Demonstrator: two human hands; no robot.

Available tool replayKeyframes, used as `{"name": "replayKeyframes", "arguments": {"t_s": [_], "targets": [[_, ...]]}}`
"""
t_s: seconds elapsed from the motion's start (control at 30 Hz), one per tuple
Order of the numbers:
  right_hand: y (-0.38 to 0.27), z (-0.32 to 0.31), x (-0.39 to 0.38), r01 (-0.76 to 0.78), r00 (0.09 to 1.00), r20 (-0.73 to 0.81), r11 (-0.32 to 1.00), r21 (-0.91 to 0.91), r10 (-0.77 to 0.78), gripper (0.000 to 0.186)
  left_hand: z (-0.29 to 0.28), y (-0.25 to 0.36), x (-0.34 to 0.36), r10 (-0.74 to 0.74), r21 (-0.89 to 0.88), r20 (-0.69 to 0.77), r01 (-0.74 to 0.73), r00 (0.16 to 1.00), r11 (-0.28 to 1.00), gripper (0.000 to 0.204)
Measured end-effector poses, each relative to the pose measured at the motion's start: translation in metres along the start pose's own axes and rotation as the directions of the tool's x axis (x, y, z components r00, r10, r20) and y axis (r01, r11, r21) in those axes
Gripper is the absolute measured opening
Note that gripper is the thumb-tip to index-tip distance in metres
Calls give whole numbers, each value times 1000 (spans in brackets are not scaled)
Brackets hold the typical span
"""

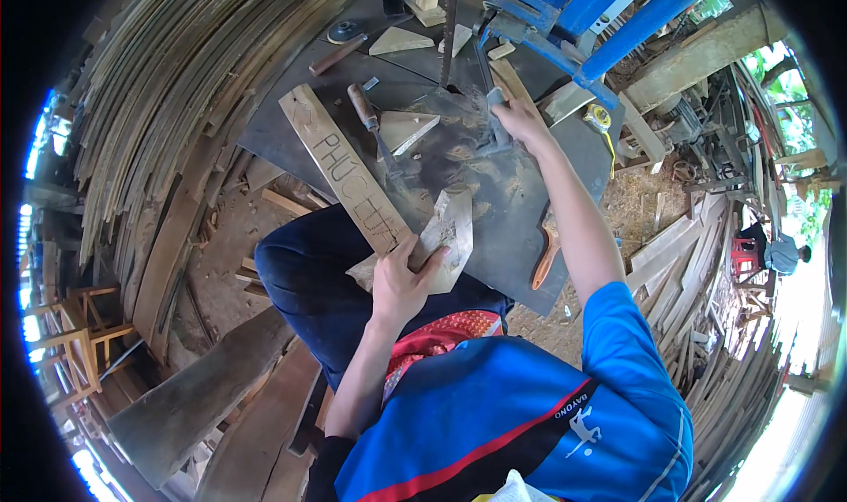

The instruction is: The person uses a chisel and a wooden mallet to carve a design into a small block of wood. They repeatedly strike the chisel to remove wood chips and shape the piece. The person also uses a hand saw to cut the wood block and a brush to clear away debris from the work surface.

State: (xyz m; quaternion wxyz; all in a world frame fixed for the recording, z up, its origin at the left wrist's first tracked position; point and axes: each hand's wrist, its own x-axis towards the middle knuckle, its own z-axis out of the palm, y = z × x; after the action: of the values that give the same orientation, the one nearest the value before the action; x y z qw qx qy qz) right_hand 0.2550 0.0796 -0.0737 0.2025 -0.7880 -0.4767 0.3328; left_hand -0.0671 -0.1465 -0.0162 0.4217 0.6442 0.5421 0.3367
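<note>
Holding a pale wood block (452,236) at the edge of the saw table (507,237), our left hand (404,283) has fingers curled. Our right hand (519,121) bends over a metal piece (497,135) near the bandsaw blade (450,34); we cannot tell how tightly.

Two bare hands: a left hand (401,283) at lower centre, a right hand (519,121) at upper centre. One long pale wooden board with dark lettering (340,162), left of centre. One angular pale wooden block (454,228) at centre. At least two flat, pale triangular wood pieces (401,41), upper centre. One chisel with a brown wooden handle (363,105), above centre left. One yellow tape measure (597,116), upper right. One brush with an orange-brown wooden handle (546,264), right of centre. Stacked long brown planks (168,78), upper left: too many to count.
</note>
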Motion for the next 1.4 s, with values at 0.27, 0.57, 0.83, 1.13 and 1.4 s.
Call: {"name": "replayKeyframes", "arguments": {"t_s": [0.27, 0.57, 0.83, 1.13, 1.4], "targets": [[54, 2, -157, 55, 990, 67, 777, 628, -125, 26, 2, 24, 12, -511, -919, 393, 353, 765, -179, 44], [50, 9, -251, -120, 980, 196, 729, 674, -20, 29, -16, -26, 37, 218, -614, 191, 290, 957, -734, 44], [33, 12, -252, 3, 982, 149, 806, 591, -113, 26, -16, -17, 34, 233, -616, 150, 275, 961, -738, 42], [-3, 12, -275, 247, 965, -45, 836, 490, -259, 37, -13, -16, 26, 295, -599, 173, 338, 940, -726, 42], [-72, 17, -275, 569, 805, -331, 797, 201, -492, 32, 4, -19, 21, 253, -656, 207, 326, 945, -681, 43]]}}
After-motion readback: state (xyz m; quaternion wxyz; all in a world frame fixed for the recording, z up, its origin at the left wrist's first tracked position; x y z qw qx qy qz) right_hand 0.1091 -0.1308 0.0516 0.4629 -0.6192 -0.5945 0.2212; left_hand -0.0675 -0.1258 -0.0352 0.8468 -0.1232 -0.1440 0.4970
